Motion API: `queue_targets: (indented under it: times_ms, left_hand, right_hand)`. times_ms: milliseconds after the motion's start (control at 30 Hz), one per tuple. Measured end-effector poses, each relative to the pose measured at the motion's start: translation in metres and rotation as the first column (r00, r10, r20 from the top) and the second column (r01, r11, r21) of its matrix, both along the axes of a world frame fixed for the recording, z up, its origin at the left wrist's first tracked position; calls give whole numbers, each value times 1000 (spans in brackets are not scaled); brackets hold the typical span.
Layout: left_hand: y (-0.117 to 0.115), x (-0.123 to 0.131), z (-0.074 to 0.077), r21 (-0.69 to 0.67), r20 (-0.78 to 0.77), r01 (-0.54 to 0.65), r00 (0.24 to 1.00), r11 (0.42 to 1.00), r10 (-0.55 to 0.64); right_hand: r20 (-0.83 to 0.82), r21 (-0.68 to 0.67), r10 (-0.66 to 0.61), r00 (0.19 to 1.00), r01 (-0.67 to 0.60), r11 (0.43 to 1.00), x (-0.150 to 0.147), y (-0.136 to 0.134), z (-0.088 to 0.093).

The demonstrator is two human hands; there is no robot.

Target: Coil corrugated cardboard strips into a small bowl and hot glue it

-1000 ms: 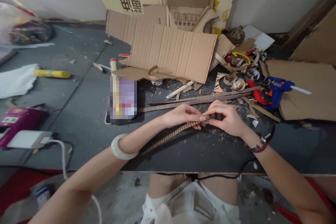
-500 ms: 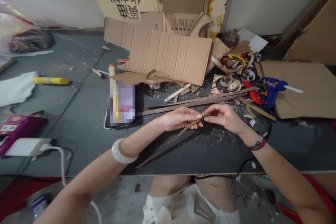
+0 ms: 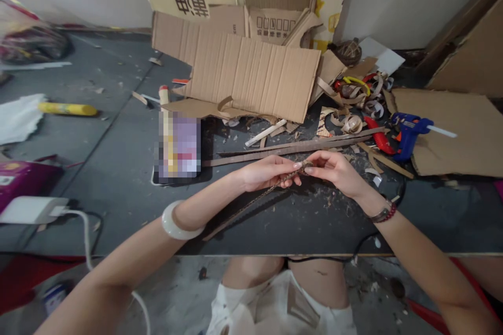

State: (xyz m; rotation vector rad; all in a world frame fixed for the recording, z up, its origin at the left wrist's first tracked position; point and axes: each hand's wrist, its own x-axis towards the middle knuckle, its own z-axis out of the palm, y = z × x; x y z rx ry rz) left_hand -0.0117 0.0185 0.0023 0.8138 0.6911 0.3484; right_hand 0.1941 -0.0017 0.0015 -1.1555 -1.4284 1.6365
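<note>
A thin brown cardboard strip (image 3: 251,203) slants from my fingers down to the left, its tail just above or on the table. My left hand (image 3: 269,172) pinches it near its upper end, thumb on top. My right hand (image 3: 332,170) grips the same end, which looks curled into a small roll (image 3: 305,166) between both sets of fingertips. The fingers partly hide that roll. Just beyond my hands lie two long flat cardboard strips (image 3: 283,152). A phone (image 3: 178,149) with a blurred screen rests left of them.
Behind stand large cardboard pieces (image 3: 255,73). To the right are a blue glue gun (image 3: 408,133), a red-handled tool (image 3: 379,136) and cardboard scraps (image 3: 351,124). On the left lie a yellow-handled tool (image 3: 68,109), a white charger (image 3: 35,210) with its cable, and a purple box (image 3: 27,183).
The strip's held end has turned between my fingertips and now looks more rolled up. My hands stay close together; the view has shifted slightly.
</note>
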Motion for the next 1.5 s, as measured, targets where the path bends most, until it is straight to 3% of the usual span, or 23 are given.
queue_targets:
  times_ms: [800,1100,1200,1400,1500]
  left_hand:
    - [0,-2,0,10,59,5,998,1000,-6]
    - [-4,2,1,68,89,-50,995,996,44]
    - [-5,3,0,93,115,-74,991,993,63]
    - [-5,4,2,94,56,-64,997,994,59]
    - [-4,3,2,90,35,-53,998,995,50]
  right_hand:
    - [-185,-96,-65,981,48,994,-2,-1,-3]
    - [-226,-118,-87,970,61,991,-6,-1,-7]
    - [-193,-75,-80,978,67,995,-7,-1,-4]
    - [33,134,-57,998,52,990,-4,-3,0]
    - [55,153,-59,997,50,987,-2,-4,-1]
